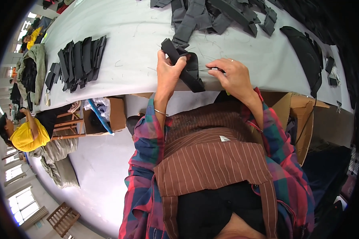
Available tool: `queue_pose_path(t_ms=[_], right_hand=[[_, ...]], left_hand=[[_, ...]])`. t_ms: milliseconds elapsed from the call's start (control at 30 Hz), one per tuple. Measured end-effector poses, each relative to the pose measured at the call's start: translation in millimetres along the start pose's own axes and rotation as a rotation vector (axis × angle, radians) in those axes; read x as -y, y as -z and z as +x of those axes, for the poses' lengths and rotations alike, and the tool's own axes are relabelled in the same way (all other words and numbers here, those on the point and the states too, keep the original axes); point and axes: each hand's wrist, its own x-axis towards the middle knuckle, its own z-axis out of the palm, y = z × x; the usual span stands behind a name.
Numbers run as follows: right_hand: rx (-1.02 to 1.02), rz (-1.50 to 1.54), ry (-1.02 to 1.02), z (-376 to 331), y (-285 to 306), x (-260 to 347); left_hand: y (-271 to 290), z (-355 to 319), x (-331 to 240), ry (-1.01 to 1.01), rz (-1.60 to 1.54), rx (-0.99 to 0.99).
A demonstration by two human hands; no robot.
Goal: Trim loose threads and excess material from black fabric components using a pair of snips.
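Note:
My left hand point(169, 71) grips a dark grey fabric strip point(191, 77) over the front edge of the white-covered table, thumb on top. The strip is bent into a loop and its lower end hangs down toward me. Just to its right, my right hand point(233, 75) is closed on a small thin tool point(214, 70) with a pointed metal tip, perhaps thread snips; the fingers hide most of it. The tip points at the strip, and I cannot tell whether it touches. Loose threads lie around the strip.
A heap of dark fabric strips point(211, 18) lies beyond my hands. Stacked dark strips point(81, 61) are at left, a black curved fabric piece point(305, 53) at right. Cardboard boxes point(116, 113) stand under the table edge. A person in yellow point(30, 135) sits at far left.

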Motion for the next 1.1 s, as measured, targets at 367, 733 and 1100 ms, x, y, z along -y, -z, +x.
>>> queue_pose_path(t_ms=[367,733,1100], right_hand=[[-0.016,-0.257,0.278,11.8,-7.2,-2.9],[-0.023,-0.325,0.400,14.4,-5.4,-7.7],[-0.061,-0.171,0.278,13.7,-9.1,-0.7]], left_hand=[[-5.6,-5.1,4.3,-0.031,0.072,-0.023],[-6.3,-4.7,6.8,-0.039,0.045,0.001],[-6.9,-12.0,-3.7,-0.029,-0.030,0.007]])
